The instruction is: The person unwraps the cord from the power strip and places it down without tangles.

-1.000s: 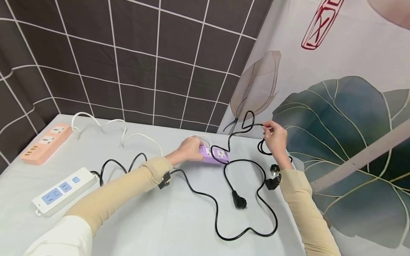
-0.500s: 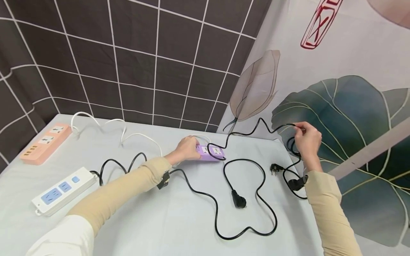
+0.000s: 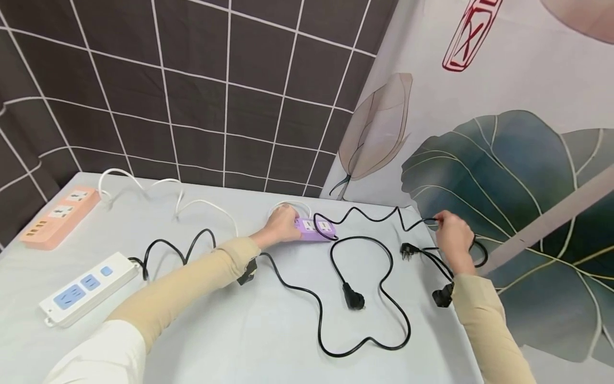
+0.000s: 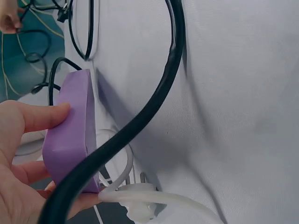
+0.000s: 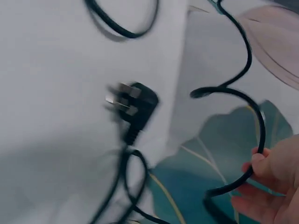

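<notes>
At the table's far edge, my left hand (image 3: 283,224) grips the left end of a purple power strip (image 3: 309,229). In the left wrist view, the thumb lies on one face of the strip and fingers on the other side. My right hand (image 3: 453,234) pinches a black cable (image 3: 369,215) just past the table's right edge. That cable runs slack along the far edge and crosses the purple strip. Near the right hand, a black three-pin plug (image 3: 409,249) and a second black plug-like end (image 3: 442,296) hang from black cord.
An orange power strip (image 3: 59,217) with a white cord (image 3: 163,182) lies at the far left. A white power strip (image 3: 88,288) with blue sockets sits nearer. One black plug (image 3: 354,297) rests mid-table inside a looping cord. A white plug (image 4: 140,203) is beside the purple strip.
My right hand has moved right and then lower, drawing the black cable out from a loop into a wavy line. The dangling plugs shifted right with it. My left hand stays on the purple strip.
</notes>
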`<move>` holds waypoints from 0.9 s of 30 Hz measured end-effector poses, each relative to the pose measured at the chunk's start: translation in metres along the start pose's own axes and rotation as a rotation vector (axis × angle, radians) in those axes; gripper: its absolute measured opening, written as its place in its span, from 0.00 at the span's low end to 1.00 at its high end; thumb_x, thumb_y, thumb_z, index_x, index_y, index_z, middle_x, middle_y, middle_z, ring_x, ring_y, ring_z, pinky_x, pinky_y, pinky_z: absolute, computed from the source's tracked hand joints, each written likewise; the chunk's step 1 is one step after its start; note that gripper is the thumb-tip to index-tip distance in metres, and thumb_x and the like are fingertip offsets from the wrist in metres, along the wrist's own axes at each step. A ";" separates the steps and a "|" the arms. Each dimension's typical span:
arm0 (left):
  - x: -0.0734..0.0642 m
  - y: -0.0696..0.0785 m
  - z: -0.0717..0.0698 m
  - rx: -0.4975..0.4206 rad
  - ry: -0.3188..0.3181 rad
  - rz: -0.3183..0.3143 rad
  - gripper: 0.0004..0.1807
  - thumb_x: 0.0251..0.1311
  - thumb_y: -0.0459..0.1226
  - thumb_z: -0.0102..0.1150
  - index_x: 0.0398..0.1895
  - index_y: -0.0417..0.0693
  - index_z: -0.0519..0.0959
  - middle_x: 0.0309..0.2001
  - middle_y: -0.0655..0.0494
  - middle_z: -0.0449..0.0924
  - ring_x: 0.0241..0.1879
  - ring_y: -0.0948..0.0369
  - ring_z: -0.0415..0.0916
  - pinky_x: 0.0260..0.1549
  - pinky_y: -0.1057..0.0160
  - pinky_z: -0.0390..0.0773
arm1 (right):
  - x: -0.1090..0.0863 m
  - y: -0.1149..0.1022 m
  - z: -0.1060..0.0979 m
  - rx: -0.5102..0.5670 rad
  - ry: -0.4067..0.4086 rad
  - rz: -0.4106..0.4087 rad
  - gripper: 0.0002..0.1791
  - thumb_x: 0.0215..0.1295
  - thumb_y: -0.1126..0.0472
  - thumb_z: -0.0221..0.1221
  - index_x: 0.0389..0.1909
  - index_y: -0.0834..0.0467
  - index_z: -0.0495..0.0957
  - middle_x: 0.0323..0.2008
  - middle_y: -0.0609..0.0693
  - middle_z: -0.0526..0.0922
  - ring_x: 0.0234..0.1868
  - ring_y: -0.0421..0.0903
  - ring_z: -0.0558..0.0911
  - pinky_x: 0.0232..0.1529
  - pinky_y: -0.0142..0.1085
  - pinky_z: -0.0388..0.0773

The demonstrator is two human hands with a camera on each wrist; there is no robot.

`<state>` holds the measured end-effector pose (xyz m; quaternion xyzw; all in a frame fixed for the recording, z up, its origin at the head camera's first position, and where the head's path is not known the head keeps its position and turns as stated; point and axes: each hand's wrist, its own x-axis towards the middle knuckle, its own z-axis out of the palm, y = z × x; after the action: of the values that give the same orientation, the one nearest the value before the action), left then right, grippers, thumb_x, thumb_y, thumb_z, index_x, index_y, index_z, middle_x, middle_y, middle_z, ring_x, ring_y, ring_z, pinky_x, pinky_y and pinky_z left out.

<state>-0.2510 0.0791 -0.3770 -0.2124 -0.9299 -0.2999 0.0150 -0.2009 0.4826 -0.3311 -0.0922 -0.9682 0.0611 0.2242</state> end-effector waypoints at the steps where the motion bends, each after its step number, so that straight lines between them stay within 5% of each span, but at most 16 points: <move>1: -0.001 0.001 0.001 0.001 -0.001 0.004 0.26 0.36 0.35 0.70 0.43 0.31 0.82 0.43 0.39 0.80 0.43 0.50 0.76 0.44 0.57 0.75 | -0.002 0.000 0.004 -0.020 -0.026 -0.003 0.09 0.68 0.68 0.52 0.42 0.65 0.79 0.38 0.68 0.82 0.32 0.67 0.79 0.21 0.50 0.69; 10: -0.002 0.009 0.012 0.039 -0.007 0.025 0.23 0.37 0.36 0.72 0.40 0.33 0.83 0.39 0.42 0.81 0.38 0.52 0.76 0.39 0.58 0.76 | -0.012 -0.005 0.034 -0.063 -0.131 -0.009 0.09 0.66 0.69 0.52 0.41 0.66 0.79 0.37 0.68 0.83 0.30 0.66 0.80 0.25 0.53 0.73; 16: -0.001 0.012 0.012 0.146 -0.050 0.012 0.17 0.40 0.37 0.73 0.33 0.37 0.80 0.35 0.45 0.80 0.33 0.54 0.76 0.32 0.59 0.77 | -0.010 -0.012 0.041 -0.075 -0.212 0.004 0.08 0.66 0.68 0.52 0.40 0.65 0.79 0.38 0.66 0.84 0.27 0.62 0.80 0.24 0.50 0.74; 27: -0.001 0.002 0.020 0.197 -0.098 -0.016 0.18 0.45 0.45 0.73 0.29 0.40 0.78 0.27 0.49 0.81 0.23 0.57 0.74 0.22 0.62 0.74 | -0.012 -0.021 0.047 -0.078 -0.219 -0.024 0.07 0.65 0.70 0.53 0.39 0.66 0.79 0.36 0.66 0.84 0.20 0.55 0.76 0.17 0.41 0.67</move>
<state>-0.2477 0.0919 -0.3925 -0.2168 -0.9562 -0.1965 -0.0120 -0.2143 0.4563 -0.3745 -0.0818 -0.9897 0.0305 0.1139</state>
